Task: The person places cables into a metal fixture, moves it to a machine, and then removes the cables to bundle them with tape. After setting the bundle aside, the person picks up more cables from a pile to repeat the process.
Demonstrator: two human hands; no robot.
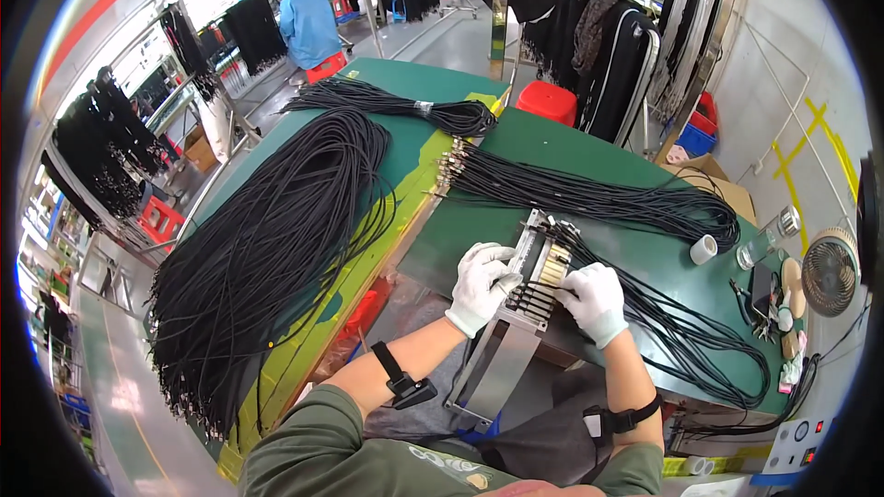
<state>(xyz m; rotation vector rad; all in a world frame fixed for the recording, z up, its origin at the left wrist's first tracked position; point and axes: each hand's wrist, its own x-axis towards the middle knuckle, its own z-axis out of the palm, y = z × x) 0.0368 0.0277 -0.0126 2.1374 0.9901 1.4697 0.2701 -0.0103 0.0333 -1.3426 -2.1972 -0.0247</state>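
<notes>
A metal slotted fixture [550,269] with a row of pale blocks stands at the table's near edge, and short stretches of black cable lie across its lower slots. My left hand [482,287], in a white glove, is at the fixture's left side with thumb and fingers pinched together; what sits between the fingertips is too small to make out. On the right side, my gloved right hand [594,302] pinches a black cable at the fixture's edge. From the fixture a bundle of black cables [686,331] runs off to the right in a loop.
Another cable bundle [589,189] lies behind the fixture on the green table [442,248]. A large heap of cables [276,239] covers the left table, with a tied bundle [396,103] beyond. At right are a white roll [703,249], glass jar [769,237], pliers [741,299] and fan [830,271].
</notes>
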